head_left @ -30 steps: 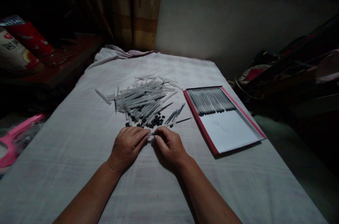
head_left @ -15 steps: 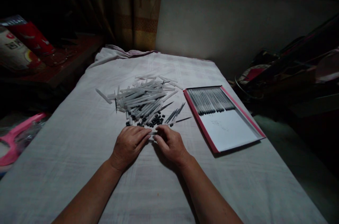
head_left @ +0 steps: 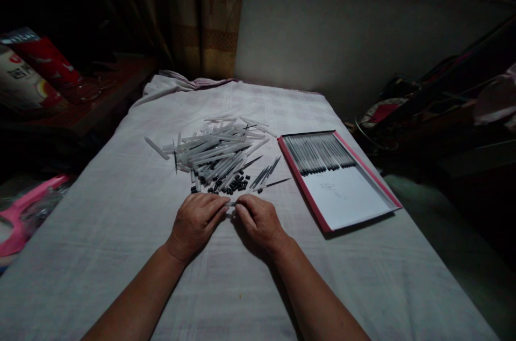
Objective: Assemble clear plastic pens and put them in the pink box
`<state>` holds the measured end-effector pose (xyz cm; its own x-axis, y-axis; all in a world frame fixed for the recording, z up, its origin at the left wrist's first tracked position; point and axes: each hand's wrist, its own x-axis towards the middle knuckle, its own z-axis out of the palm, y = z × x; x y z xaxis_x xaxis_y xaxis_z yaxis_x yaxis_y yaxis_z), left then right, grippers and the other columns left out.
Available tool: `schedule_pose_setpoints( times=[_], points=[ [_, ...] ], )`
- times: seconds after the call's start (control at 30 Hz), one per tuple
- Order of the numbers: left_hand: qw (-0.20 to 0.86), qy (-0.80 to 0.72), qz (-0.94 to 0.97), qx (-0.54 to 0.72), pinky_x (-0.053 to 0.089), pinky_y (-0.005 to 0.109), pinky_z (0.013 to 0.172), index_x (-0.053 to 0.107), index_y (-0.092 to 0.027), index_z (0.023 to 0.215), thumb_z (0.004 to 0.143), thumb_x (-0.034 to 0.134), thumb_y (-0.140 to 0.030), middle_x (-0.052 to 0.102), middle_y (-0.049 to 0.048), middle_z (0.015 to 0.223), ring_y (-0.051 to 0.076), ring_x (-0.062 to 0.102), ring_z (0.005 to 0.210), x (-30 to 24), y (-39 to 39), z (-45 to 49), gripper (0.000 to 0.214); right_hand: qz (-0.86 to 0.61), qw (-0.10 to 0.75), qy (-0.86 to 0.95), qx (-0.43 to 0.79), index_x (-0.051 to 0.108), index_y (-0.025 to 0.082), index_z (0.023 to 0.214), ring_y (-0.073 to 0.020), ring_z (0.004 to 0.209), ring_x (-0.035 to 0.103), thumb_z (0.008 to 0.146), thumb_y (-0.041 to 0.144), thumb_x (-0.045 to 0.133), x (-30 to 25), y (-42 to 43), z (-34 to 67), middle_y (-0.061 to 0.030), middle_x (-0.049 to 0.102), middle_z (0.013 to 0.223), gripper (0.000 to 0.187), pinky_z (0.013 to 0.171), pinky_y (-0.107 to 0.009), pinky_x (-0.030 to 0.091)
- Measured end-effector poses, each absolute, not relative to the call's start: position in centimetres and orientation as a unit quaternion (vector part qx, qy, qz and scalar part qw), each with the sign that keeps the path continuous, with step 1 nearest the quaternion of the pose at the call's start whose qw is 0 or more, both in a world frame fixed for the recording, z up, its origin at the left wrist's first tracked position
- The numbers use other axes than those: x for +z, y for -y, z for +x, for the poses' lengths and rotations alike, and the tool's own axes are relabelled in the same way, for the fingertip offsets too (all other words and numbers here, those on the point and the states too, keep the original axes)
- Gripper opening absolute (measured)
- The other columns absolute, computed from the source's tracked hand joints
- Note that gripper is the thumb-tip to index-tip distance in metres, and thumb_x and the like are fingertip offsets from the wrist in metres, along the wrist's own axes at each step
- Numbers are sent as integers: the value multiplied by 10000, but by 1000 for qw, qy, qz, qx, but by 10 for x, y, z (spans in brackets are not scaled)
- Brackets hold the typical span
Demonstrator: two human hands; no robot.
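My left hand (head_left: 196,222) and my right hand (head_left: 259,219) rest close together on the cloth-covered table (head_left: 121,233), fingers curled. Between their fingertips they pinch a thin pale pen part (head_left: 231,203), mostly hidden by the fingers. Just beyond the hands lies a heap of clear pen barrels (head_left: 213,152), with small black caps (head_left: 236,185) and a few dark refills (head_left: 266,175) scattered at its near edge. To the right sits a flat red-edged box (head_left: 355,207) holding a row of assembled pens (head_left: 320,153) at its far end.
A dark side table with red-and-white packages (head_left: 28,75) stands at the left. A pink plastic object (head_left: 24,209) lies lower left. Curtains (head_left: 209,13) and a pale wall are behind the table. Dark clutter (head_left: 435,104) fills the right side.
The hands stay in nearly the same place with the part between them; only small finger shifts and a slight camera move show.
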<state>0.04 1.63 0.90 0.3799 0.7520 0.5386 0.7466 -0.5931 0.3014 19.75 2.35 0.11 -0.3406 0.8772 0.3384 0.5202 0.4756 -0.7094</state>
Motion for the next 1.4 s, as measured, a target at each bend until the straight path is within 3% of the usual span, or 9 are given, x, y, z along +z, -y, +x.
schedule_pose_setpoints(
  times=[0.13,0.4,0.6,0.7,0.87,1.13,1.2,1.33,1.4],
  points=[
    [4,-449,832,326,455,337,759,690,-194,1055,974,552,-302,746,53,923,199,658,831,9,-16,0,193,-448,357,781,250,645,199,968,-177,733,627,934,265,515,2,-24,199,-54,693,814,149,699,-271,465],
    [15,-445,836,322,450,337,759,698,-195,1053,962,572,-294,744,53,924,196,651,828,7,-16,1,184,-448,341,794,229,647,200,816,-159,674,602,983,287,444,2,-24,199,-41,668,725,276,657,-259,426],
    [18,-425,837,343,455,334,764,686,-187,1048,965,566,-289,743,59,919,192,653,829,8,-16,4,178,-450,335,785,262,664,184,1080,-170,754,649,949,347,556,4,-23,199,-59,728,855,236,713,-259,461],
    [31,-422,837,348,460,337,787,681,-185,1032,966,562,-288,745,60,918,191,660,843,10,-16,4,170,-440,316,801,256,704,198,964,-173,767,655,969,333,529,2,-24,200,-66,735,847,221,715,-261,454],
    [22,-446,830,334,449,364,829,690,-198,1041,968,553,-307,755,57,930,204,665,861,10,-17,-2,190,-452,314,793,260,695,190,754,-147,671,613,992,320,447,3,-24,205,-44,679,697,367,664,-244,428],
    [22,-444,832,332,438,357,839,675,-197,975,959,570,-288,737,48,891,195,640,846,14,-16,1,140,-477,339,747,315,646,182,629,-141,603,597,979,367,415,5,-25,211,-29,633,614,458,598,-238,418],
    [18,-442,830,338,441,359,848,673,-200,969,953,576,-288,735,48,890,198,640,852,14,-15,4,132,-474,348,736,336,669,179,665,-147,618,611,973,363,425,6,-25,210,-33,651,636,434,605,-241,432],
    [28,-435,838,327,447,357,850,668,-214,982,953,569,-305,737,45,901,197,643,860,13,-15,7,137,-468,353,719,374,742,192,955,-169,730,673,915,332,558,5,-24,209,-46,746,813,235,697,-260,486],
    [29,-444,836,320,451,370,870,663,-216,1037,950,568,-344,739,55,941,212,649,897,12,-18,3,182,-467,355,720,372,747,207,981,-183,790,693,896,305,583,5,-23,208,-55,765,872,209,743,-276,498]
  ],
)
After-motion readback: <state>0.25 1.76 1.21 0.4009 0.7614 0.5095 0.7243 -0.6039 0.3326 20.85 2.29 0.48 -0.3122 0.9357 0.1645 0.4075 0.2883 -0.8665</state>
